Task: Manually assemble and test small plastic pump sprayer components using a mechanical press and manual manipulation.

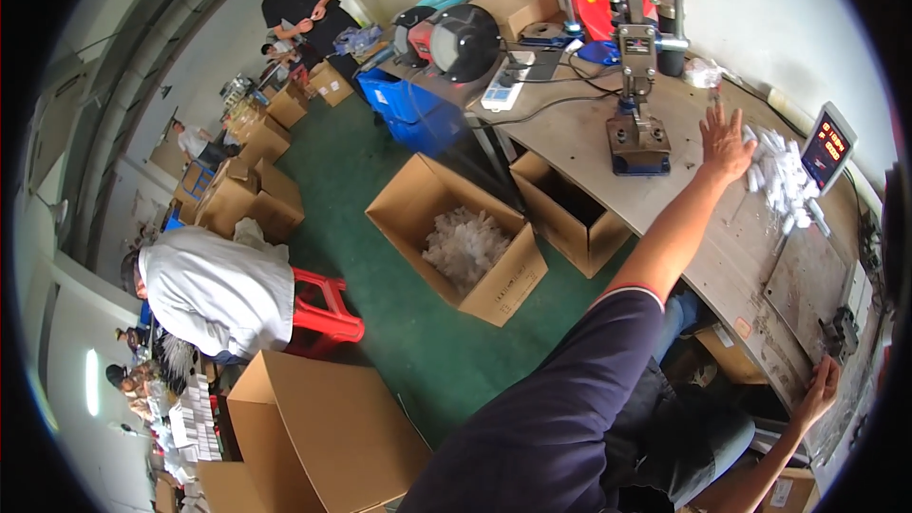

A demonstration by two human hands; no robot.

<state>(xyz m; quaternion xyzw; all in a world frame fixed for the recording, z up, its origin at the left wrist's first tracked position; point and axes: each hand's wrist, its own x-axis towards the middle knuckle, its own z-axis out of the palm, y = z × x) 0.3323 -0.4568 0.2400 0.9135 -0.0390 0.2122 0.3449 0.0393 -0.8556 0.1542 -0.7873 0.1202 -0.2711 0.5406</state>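
White small plastic parts, pale and stubby, lie heaped on the worn wooden tabletop, just left of a scale with a red display. Left hand stretches out to the heap's edge, grip wide, fingers spread, holding nothing. Right hand rests on the tabletop's near edge, fingers curled over it; whether it grips anything I cannot tell. Blue-based hand press stands on the tabletop, just left of the left hand. Open cardboard box on the green floor holds a pile of whitish translucent bits; second open box beside the tabletop looks dark inside, contents unclear. Single parts too small to make out.
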